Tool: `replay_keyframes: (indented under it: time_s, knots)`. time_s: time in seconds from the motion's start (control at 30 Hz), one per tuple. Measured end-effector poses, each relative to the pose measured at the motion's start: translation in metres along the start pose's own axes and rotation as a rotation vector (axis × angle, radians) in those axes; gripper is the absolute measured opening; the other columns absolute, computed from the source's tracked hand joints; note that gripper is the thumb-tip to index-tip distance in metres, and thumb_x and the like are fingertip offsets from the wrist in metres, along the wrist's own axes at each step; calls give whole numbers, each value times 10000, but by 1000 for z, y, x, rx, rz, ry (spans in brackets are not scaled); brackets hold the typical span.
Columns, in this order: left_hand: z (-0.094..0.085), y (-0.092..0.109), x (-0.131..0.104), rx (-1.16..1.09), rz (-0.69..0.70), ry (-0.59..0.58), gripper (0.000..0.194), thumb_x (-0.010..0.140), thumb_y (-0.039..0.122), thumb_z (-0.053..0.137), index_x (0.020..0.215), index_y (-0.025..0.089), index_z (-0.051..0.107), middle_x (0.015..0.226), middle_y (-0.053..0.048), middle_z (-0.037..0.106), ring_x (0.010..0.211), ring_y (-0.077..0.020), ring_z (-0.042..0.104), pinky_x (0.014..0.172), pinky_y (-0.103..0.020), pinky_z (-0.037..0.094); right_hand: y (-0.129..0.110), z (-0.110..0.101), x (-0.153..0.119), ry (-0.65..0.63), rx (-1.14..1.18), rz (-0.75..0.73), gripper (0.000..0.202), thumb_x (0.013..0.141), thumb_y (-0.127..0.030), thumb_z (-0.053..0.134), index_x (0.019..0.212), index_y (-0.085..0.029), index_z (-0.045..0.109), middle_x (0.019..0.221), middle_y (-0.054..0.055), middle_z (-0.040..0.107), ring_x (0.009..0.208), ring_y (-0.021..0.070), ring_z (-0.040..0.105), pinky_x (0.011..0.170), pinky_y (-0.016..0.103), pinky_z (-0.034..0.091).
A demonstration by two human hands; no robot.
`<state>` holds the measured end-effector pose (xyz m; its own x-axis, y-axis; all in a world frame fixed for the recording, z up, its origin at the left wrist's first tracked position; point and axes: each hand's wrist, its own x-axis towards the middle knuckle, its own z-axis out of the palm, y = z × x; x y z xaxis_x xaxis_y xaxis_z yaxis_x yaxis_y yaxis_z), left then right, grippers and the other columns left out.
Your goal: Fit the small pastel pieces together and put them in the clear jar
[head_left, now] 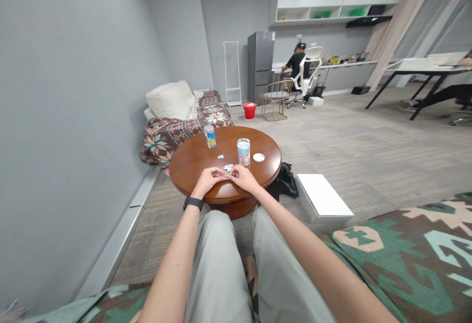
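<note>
1 table (pixel 188 165): 2 cans, blue can (pixel 210 137) far left, pink-blue can (pixel 244 153) right, 1 lid (pixel 258 157) beside it. Label text unreadable. Puzzle pieces (pixel 229 167) near side, too small to count. Left hand (pixel 211 179), right hand (pixel 241 178) together there; can't tell if clamped.

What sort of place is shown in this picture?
It looks like an office with a lounge corner: a round table is in front, and a fridge and a white office chair stand farther back.

On the table (pixel 195 161), the left hand (pixel 211 179) and right hand (pixel 242 177) were close together by the near edge. Puzzle pieces (pixel 229 167) lay past them. A pink-and-blue can (pixel 244 154) and lid (pixel 258 157) sat toward the right edge, a blue can (pixel 210 138) near the far edge.
</note>
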<state>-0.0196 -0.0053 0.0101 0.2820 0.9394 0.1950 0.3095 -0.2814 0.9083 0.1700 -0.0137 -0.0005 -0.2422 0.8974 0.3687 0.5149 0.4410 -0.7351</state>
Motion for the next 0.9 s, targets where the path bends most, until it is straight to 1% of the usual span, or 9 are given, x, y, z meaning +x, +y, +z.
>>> replay_keyframes:
  time_s: [0.17,0.33,0.47,0.5,0.57,0.63,0.7,0.8,0.9]
  knots:
    - [0,-1,0,19,-3,-3,374,570,407,834,772,150,653,777,-56,728,741,-190,677,767,-326,536,-3,1,-3,-32,28,22,77,799,-234,676,769,-191,620,720,-25,606,658,119,546,650,231,420]
    - [0,0,1,58,13,60,386,558,380,833,794,156,626,737,-17,682,701,-159,627,699,-284,502,-15,-9,-5,96,-11,-101,52,843,-216,610,800,-190,596,778,9,629,697,143,562,694,255,441]
    - [-1,0,1,88,1,90,358,578,375,815,790,156,627,719,-11,660,680,-147,600,685,-276,480,-32,-50,19,294,-103,-181,116,888,-296,577,848,-193,612,818,47,656,759,173,595,753,280,457]
    - [-1,0,1,90,2,87,360,577,375,815,791,155,627,723,-12,659,679,-146,597,684,-275,476,-35,-64,29,382,-136,-165,141,893,-315,575,851,-188,618,836,55,664,769,174,600,761,282,457]
    - [-1,-2,1,84,6,81,366,577,379,816,796,155,628,737,-16,662,687,-146,597,682,-272,472,-37,-89,50,464,-211,-112,141,878,-315,601,857,-180,637,838,53,680,772,171,611,751,274,457]
    - [0,-2,1,68,10,83,369,576,384,817,796,156,627,739,-17,662,692,-146,600,679,-270,473,-35,-107,68,390,-276,-39,125,841,-298,652,826,-174,663,797,42,694,725,159,615,705,256,454]
    - [0,-2,1,56,11,85,370,575,390,818,788,157,626,729,-15,659,686,-145,600,675,-270,478,-32,-117,82,246,-331,34,97,799,-263,700,771,-171,690,760,42,709,684,150,621,671,243,450]
    - [0,0,0,59,9,83,373,572,401,820,778,158,626,726,-14,662,677,-143,597,666,-270,482,-30,-121,91,79,-364,91,99,775,-248,731,719,-167,721,730,52,727,662,151,638,649,234,449]
    - [0,2,-1,71,10,80,374,573,404,822,776,158,626,733,-16,665,679,-142,593,662,-269,479,-30,-120,94,22,-354,69,103,801,-247,704,751,-169,750,754,56,746,676,152,651,635,225,449]
